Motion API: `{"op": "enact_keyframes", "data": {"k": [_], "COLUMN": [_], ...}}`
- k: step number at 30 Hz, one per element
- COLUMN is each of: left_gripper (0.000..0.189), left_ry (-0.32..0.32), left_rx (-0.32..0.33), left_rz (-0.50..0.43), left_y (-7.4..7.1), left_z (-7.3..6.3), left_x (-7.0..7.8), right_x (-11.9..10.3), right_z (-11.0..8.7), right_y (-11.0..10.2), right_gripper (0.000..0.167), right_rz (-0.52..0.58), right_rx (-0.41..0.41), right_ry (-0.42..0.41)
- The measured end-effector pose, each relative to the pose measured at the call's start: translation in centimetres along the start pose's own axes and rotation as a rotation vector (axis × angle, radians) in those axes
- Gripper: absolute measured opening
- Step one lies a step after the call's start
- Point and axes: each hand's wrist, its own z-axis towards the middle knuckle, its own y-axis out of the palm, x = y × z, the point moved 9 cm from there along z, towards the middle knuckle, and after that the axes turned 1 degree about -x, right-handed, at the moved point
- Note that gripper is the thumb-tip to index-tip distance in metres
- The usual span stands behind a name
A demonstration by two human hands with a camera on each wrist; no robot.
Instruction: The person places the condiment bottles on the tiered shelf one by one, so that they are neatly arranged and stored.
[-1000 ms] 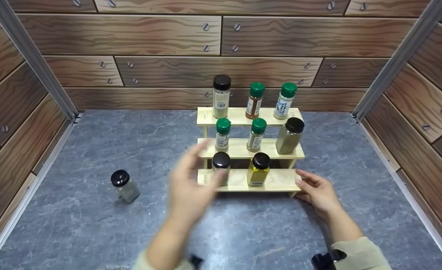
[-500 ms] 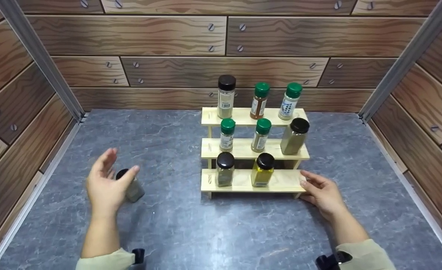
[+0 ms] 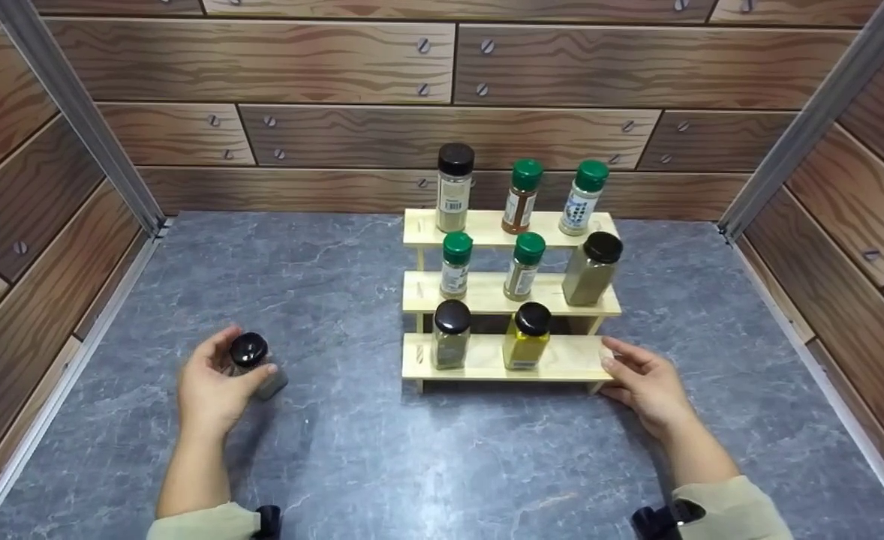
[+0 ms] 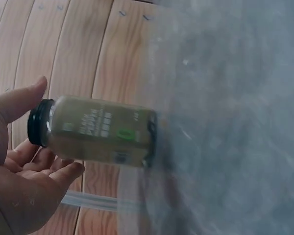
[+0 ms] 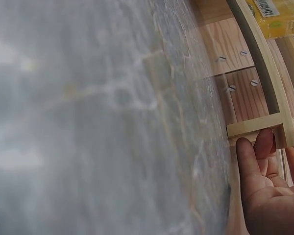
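Observation:
My left hand (image 3: pixel 213 386) is around a black-capped pepper jar (image 3: pixel 269 382) on the left of the tabletop. In the left wrist view, my thumb and fingers stand on either side of the jar (image 4: pixel 103 129), with a gap at the thumb; its label seems to read black pepper. My right hand (image 3: pixel 644 390) grips the right end of the lowest step of a three-tier wooden spice rack (image 3: pixel 577 360), thumb on top and fingers below. On that step stand a dark-capped grey-brown jar (image 3: pixel 451 345) and a yellow spice jar (image 3: pixel 524 349).
The middle step holds two green-capped jars (image 3: pixel 455 277) and a large black-capped jar (image 3: pixel 588 277). Above them are a tall black-capped jar (image 3: pixel 453 199) and two green-capped ones (image 3: pixel 518 206). Wood-patterned walls (image 3: pixel 337 135) enclose the grey marbled tabletop (image 3: pixel 322 450).
My left hand has moved left from in front of the rack to the lone pepper jar, its fingers now around it. My right hand stays on the rack's end.

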Motion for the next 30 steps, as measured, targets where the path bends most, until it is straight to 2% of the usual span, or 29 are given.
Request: {"op": "enact_keyframes", "data": {"k": [3,9,13,16,20,23,26,30], "left_gripper": [0.078,0.067,0.066,0.065,0.064,0.061,0.058,0.058], "left_ry": [-0.003,-0.025,-0.015,0.043,0.174,0.273,0.355,0.428], "left_rx": [0.002,0.056,0.051,0.042,0.009,-0.076,-0.193,-0.338], "left_rz": [0.035,0.032,-0.008,-0.088,-0.177,-0.218,-0.262,-0.334], "left_y": [0.2,0.0,0.0,0.6,2.1,4.4,7.4,11.5], "left_z": [0.0,-0.3,-1.3,-2.4,-4.1,-5.2,-6.1,-7.4], "left_x": [-0.4,-0.9,0.4,3.0,7.6,10.8,13.7,17.5], "right_x": [0.0,0.1,0.0,-0.3,-0.3,-0.2,-0.3,-0.3], "right_z": [-0.1,-0.1,-0.1,-0.1,-0.1,-0.1,-0.1,0.0], "right_y": [-0.1,0.1,0.3,0.2,0.1,-0.1,-0.2,0.1], "right_gripper": [0.058,0.058,0.058,0.058,0.058,0.056,0.055,0.054], "right_rz": [-0.002,0.003,-0.002,-0.005,-0.001,-0.005,-0.017,-0.023], "right_rx": [0.003,-0.004,-0.012,-0.012,-0.006,0.004,0.005,-0.007], "right_ry": [-0.005,-0.007,-0.013,-0.018,-0.01,-0.005,-0.012,-0.02]}}
